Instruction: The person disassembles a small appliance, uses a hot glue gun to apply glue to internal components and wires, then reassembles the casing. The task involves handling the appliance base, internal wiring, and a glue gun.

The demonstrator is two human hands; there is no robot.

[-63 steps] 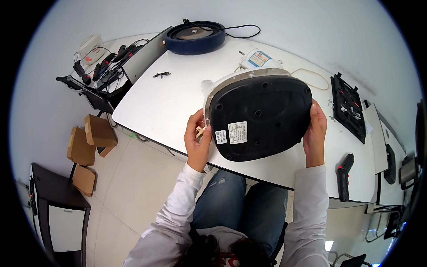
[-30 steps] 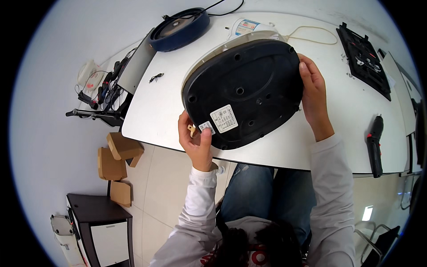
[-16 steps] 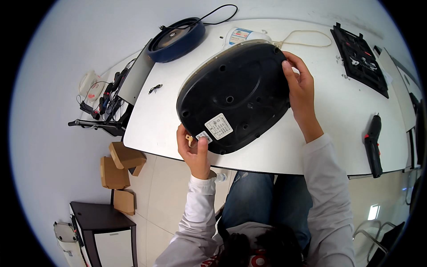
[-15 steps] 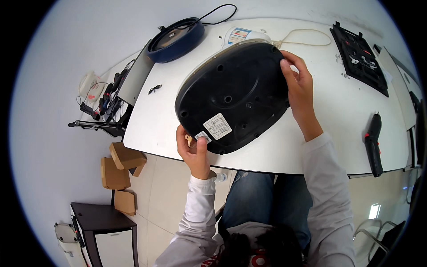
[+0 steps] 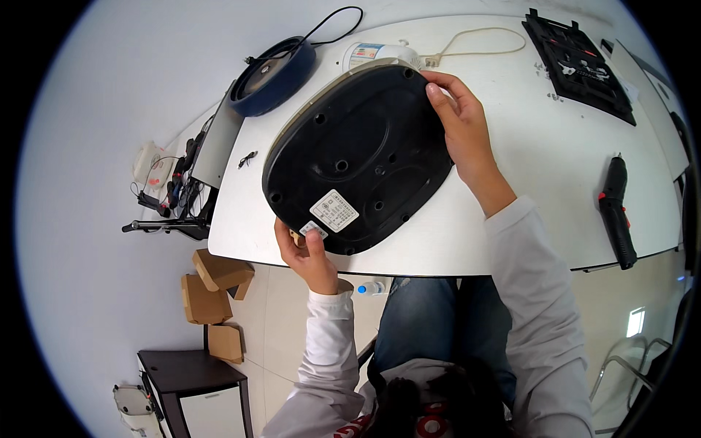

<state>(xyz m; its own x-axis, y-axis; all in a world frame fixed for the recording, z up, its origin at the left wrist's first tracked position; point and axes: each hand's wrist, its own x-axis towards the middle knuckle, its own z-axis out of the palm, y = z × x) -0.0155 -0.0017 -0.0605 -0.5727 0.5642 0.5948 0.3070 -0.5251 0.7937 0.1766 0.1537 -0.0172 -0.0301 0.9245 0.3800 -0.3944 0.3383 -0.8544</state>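
Observation:
A large oval appliance base (image 5: 358,157) is held up tilted over the table, its black underside with several screw holes facing me. A pale rim shows along its far edge, and a white label (image 5: 334,210) sits near its lower left. My left hand (image 5: 310,263) grips the lower left edge, thumb on a smaller label. A small tan piece (image 5: 296,238) shows at that hand's fingers. My right hand (image 5: 464,128) is closed on the upper right edge, thumb on the underside and fingers behind. Whatever lies beneath the base is hidden.
Behind stand a dark blue round appliance (image 5: 274,77) with a black cord and a white appliance (image 5: 376,55) beside a pale cord (image 5: 482,33). At right are a black tool case (image 5: 580,66), loose screws (image 5: 548,80) and a cordless screwdriver (image 5: 617,212). Cardboard boxes (image 5: 208,299) lie on the floor.
The base and both hands have shifted left in the picture, and the view has turned slightly. My hold on both edges is the same.

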